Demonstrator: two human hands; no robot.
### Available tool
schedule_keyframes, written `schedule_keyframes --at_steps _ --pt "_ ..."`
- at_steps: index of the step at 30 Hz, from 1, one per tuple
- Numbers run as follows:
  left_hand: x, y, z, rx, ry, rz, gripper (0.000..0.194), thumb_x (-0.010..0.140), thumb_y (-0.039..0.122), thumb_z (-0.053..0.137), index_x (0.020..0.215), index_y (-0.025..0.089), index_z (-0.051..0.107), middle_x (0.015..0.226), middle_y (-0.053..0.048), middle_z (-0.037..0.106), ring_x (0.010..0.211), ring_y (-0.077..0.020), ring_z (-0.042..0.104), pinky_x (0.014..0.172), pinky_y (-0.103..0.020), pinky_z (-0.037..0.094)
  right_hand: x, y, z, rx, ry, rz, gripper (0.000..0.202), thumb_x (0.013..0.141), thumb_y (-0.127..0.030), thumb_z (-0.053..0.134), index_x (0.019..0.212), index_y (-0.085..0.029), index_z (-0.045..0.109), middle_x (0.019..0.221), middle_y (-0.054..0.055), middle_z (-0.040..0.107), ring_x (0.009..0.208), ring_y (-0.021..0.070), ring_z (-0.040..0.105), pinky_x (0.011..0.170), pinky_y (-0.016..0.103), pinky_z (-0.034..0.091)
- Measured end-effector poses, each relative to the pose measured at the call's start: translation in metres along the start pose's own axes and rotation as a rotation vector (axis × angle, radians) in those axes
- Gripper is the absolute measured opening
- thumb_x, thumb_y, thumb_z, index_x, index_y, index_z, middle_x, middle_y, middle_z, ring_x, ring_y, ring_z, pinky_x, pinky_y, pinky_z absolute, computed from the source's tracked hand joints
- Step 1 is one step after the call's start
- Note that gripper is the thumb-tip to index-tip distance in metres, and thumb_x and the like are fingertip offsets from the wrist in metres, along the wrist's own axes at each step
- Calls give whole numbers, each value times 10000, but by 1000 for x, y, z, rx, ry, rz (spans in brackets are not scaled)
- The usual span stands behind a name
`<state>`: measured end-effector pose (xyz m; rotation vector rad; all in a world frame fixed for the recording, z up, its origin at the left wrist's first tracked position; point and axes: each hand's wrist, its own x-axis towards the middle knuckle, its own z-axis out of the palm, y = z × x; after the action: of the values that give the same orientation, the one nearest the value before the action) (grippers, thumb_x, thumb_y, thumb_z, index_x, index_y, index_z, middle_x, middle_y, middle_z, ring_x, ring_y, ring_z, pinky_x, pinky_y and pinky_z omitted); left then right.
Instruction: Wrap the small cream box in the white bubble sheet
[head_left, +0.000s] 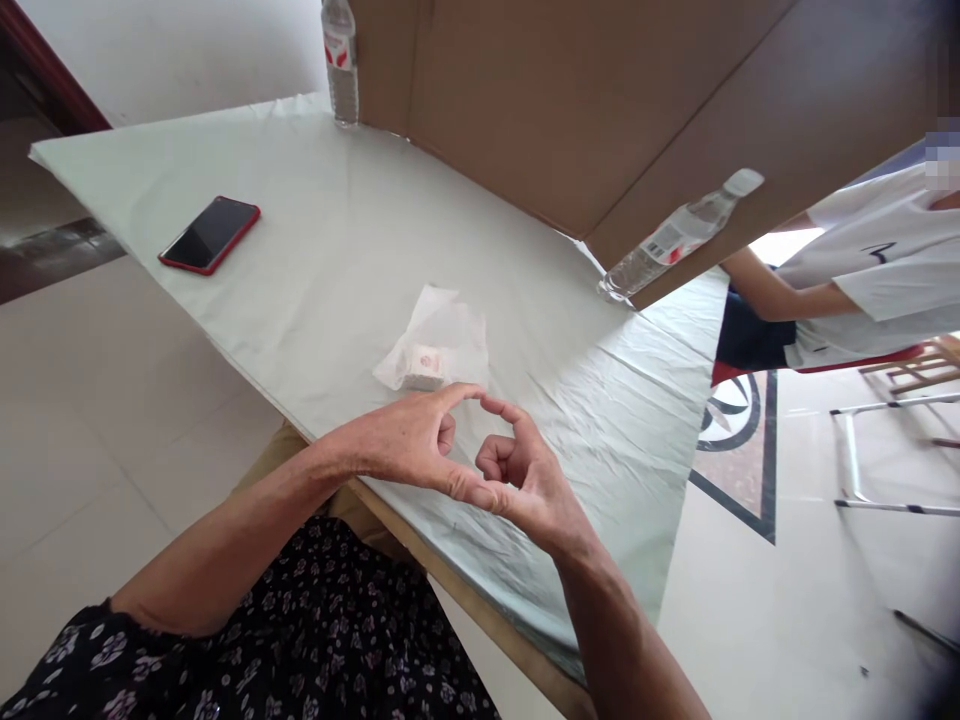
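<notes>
My left hand (416, 437) and my right hand (527, 478) meet above the near edge of the table. Their index fingertips touch, or nearly so, and the thumb tips overlap, framing an empty gap. On each hand the thumb and index finger are stretched apart while the other fingers curl in; neither holds anything. Just beyond my left hand lies a small whitish block (425, 366) with a reddish mark on top. It rests on a crumpled sheet of thin white paper (450, 325), whose near part is hidden behind my fingers.
A red-cased phone (211, 235) lies at the left. Tall cardboard panels (540, 110) stand across the back of the cloth-covered table (300, 300). One water bottle (342, 65) is at the far corner, another bottle (675, 240) at the right. Beyond sits a person in white (877, 265).
</notes>
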<state>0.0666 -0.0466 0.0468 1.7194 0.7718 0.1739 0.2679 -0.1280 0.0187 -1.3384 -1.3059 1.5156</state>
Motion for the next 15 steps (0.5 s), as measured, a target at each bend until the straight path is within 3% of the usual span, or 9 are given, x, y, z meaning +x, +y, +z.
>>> schedule_keyframes --at_steps 5,10,15 --pt "-3 -6 3 -107 -64 15 940 680 586 840 1459 221 460 637 89 453 545 -95 387 495 -230 284 -1 -3 12 92 -1 58 861 669 -572 869 1332 -254 422 620 -124 416 537 83 327 510 249 277" --pt "-9 -15 1 -177 -62 8 975 680 592 846 1485 245 418 660 87 472 560 -94 401 497 -223 291 2 -5 19 107 3 68 868 643 -564 887 1315 -252 435 615 -125 421 527 78 332 506 244 270" --pt "-11 -6 4 -247 -54 -18 962 681 620 830 1463 224 434 661 83 487 554 -90 389 493 -221 276 -1 -10 19 126 28 58 841 646 -583 881 1291 -246 459 600 -122 439 509 76 344 487 236 274"
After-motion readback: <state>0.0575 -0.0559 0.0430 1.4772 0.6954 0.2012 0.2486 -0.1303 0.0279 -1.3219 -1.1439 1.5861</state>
